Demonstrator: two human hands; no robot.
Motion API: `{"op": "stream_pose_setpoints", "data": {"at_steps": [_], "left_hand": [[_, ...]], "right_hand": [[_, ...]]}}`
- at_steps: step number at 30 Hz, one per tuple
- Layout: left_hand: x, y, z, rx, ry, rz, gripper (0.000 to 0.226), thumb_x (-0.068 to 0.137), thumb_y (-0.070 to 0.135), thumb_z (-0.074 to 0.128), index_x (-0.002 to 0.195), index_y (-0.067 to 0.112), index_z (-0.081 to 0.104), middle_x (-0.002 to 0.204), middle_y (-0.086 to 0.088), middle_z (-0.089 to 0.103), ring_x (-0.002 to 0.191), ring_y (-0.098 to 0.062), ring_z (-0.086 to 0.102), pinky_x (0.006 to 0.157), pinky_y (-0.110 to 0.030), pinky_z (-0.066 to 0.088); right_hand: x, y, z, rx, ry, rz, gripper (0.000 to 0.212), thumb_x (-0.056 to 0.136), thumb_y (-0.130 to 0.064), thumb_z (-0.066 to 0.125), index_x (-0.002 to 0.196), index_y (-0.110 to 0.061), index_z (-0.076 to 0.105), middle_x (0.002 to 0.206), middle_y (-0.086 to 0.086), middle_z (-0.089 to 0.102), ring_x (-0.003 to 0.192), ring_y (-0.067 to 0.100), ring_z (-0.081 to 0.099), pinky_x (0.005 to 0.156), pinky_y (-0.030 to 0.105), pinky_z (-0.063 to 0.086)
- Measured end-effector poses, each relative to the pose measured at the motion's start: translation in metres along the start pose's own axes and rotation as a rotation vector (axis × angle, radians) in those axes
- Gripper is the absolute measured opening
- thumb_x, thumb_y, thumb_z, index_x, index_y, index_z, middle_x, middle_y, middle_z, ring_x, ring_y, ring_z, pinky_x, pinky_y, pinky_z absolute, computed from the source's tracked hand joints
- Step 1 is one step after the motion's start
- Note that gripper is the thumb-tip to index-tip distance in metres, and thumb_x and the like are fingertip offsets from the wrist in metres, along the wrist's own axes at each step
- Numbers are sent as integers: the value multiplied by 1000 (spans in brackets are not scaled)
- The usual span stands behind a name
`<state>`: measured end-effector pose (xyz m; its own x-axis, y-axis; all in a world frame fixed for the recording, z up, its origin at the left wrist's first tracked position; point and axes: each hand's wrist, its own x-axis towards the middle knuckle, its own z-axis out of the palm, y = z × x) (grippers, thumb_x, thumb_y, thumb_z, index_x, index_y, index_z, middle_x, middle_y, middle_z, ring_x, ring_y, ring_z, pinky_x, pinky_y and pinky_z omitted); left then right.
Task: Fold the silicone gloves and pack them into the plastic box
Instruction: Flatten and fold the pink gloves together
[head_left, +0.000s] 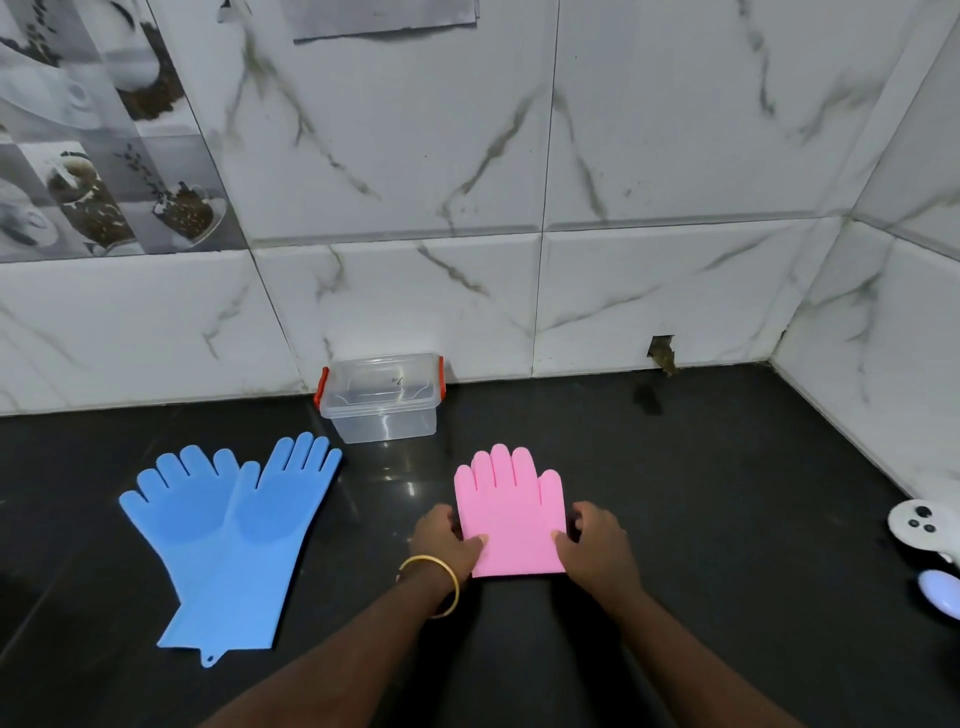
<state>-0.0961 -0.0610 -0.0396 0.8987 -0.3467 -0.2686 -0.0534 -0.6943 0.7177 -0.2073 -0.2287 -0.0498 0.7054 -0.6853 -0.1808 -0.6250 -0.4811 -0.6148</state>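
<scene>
Two blue gloves (228, 540) flat on black tabletop (701, 467), overlapping, fingers toward wall, long axis near-far. One pink glove (510, 512), folded, fingers toward wall; second pink not discernible. One clear plastic box (382, 397), lid on, red latches, at wall. Left hand (445, 540) and right hand (597, 540) each pinch pink glove's side edges. White objects at right edge, cut off.
</scene>
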Motion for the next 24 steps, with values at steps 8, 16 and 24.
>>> {"op": "stream_pose_setpoints", "data": {"at_steps": [8, 16, 24], "left_hand": [[11, -9, 4, 856, -93, 541, 70, 96, 57, 14, 154, 20, 0, 163, -2, -9, 150, -28, -4, 118, -47, 16], [20, -34, 2, 908, -186, 419, 72, 93, 64, 8, 152, 28, -12, 162, 4, -13, 148, -32, -15, 115, -58, -2], [19, 1, 3, 949, -200, 483, 71, 96, 53, 21, 154, 16, 3, 163, -6, -8, 149, -32, -10, 116, -59, 3]], "right_hand": [[2, -14, 19, -460, -2, -558, 64, 101, -47, 27, 157, -21, 12, 166, 1, 8, 153, 24, 1, 122, 42, 12], [13, 10, 44, -514, -77, -429, 67, 96, -64, 8, 152, -37, -16, 159, -11, -24, 148, 22, -23, 115, 49, -17], [15, -7, 31, -623, 31, -434, 66, 99, -54, 19, 157, -25, 7, 166, 0, 0, 152, 29, -7, 114, 54, -17]]}}
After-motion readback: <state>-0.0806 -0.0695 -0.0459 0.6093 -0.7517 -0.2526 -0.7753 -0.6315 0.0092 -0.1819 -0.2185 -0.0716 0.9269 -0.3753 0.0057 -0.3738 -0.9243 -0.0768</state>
